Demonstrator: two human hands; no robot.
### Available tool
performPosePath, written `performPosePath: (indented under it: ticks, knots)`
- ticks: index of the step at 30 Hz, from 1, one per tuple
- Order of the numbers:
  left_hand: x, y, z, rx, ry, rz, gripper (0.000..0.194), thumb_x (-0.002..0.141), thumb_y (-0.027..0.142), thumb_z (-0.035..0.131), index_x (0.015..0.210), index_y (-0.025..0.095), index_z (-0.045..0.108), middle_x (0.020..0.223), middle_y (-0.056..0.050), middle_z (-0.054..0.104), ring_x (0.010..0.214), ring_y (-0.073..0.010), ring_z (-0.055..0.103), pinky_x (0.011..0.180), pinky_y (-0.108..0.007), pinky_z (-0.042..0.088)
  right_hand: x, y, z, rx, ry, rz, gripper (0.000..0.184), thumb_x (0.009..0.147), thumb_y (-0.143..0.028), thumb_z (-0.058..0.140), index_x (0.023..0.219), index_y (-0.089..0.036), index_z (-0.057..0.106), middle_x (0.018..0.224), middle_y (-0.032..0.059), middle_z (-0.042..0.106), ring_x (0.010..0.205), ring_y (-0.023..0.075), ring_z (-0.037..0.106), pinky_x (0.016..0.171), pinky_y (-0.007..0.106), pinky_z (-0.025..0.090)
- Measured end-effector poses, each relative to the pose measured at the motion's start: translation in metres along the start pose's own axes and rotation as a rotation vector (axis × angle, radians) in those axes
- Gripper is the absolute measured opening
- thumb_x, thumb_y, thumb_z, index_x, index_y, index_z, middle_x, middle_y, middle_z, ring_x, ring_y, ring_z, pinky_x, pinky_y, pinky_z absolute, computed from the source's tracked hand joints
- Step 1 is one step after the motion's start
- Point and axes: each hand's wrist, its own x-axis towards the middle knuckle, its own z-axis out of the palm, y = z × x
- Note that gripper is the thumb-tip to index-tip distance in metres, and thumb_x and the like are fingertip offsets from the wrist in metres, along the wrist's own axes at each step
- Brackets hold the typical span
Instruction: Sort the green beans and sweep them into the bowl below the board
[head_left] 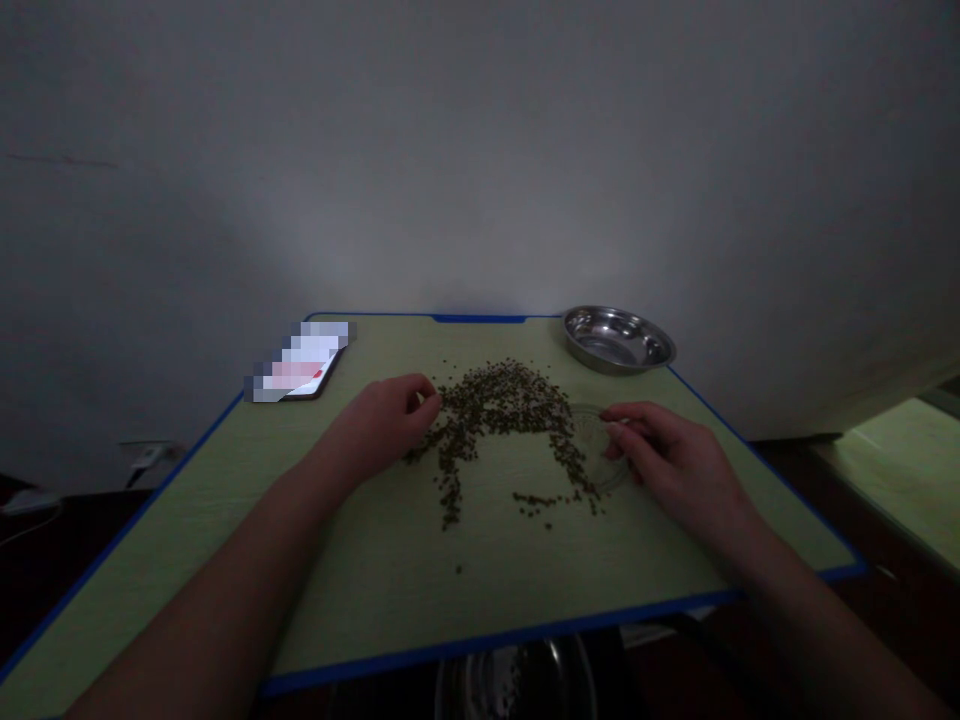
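Note:
Small dark seeds or beans (506, 395) lie loose across the green table, heaped at the middle with trails running toward me on both sides. At the left edge of the heap is my left hand (390, 425), its fingers curled and thumb tip near the forefinger; whatever it may pinch is too small to make out. My right hand (667, 455) has its thumb and fingers pressed together over a clear round dish (589, 470) beside the right-hand trail. The fingers hide part of the dish, and I cannot tell whether they grip its rim or a seed.
A shiny metal bowl (619, 345) stands at the table's back right corner. A phone with a lit screen (304, 370) lies at the back left. Below the blue front edge (510, 642) another metal bowl (517, 685) holds some dark pieces. A pale wall (480, 180) rises behind.

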Motion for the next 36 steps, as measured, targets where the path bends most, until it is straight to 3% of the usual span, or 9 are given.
performPosePath:
  ticks: [6,11,14,26,36]
  knots:
    - [0.0,-0.001,0.001,0.003,-0.007,0.009,0.027,0.083,0.037,0.043,0.078,0.018,0.063,0.071,-0.005,0.066,0.059,-0.0149,0.055,0.057,-0.029,0.036,0.0,0.004,-0.016,-0.109,-0.068,-0.047,0.028,0.088,-0.036,0.051,0.096,-0.017,0.069,0.064,0.0025,0.068,0.055,0.0168,0.061,0.051,0.028,0.048]
    - [0.0,0.0,0.001,0.027,-0.013,0.009,0.029,0.084,0.037,0.042,0.079,0.018,0.063,0.071,-0.004,0.066,0.059,-0.0143,0.054,0.056,-0.028,0.035,-0.008,0.011,-0.032,-0.192,-0.214,-0.066,0.03,0.088,-0.038,0.05,0.096,-0.02,0.073,0.091,0.0068,0.076,0.082,0.0237,0.07,0.071,0.036,0.056]
    - [0.0,0.001,0.0,0.025,-0.01,0.01,0.028,0.083,0.036,0.043,0.078,0.018,0.063,0.069,-0.003,0.065,0.058,-0.0138,0.053,0.055,-0.027,0.034,-0.015,0.013,-0.039,-0.209,-0.25,-0.085,0.03,0.087,-0.037,0.051,0.097,-0.021,0.075,0.099,0.006,0.075,0.087,0.0239,0.071,0.081,0.038,0.056]
    - [0.0,-0.001,0.002,0.015,-0.027,0.022,0.029,0.083,0.037,0.043,0.08,0.017,0.064,0.07,-0.004,0.065,0.059,-0.0137,0.054,0.056,-0.027,0.035,-0.025,0.023,-0.041,-0.259,-0.33,-0.064,0.028,0.088,-0.034,0.051,0.097,-0.024,0.076,0.097,0.0038,0.076,0.082,0.0222,0.072,0.073,0.034,0.059]
    - [0.0,0.0,0.001,0.022,-0.028,0.02,0.028,0.083,0.036,0.043,0.08,0.018,0.064,0.069,-0.004,0.065,0.058,-0.0144,0.054,0.056,-0.028,0.035,-0.024,0.017,-0.03,-0.262,-0.294,-0.061,0.031,0.087,-0.034,0.049,0.095,-0.021,0.075,0.096,0.0053,0.076,0.081,0.0231,0.072,0.073,0.037,0.059]
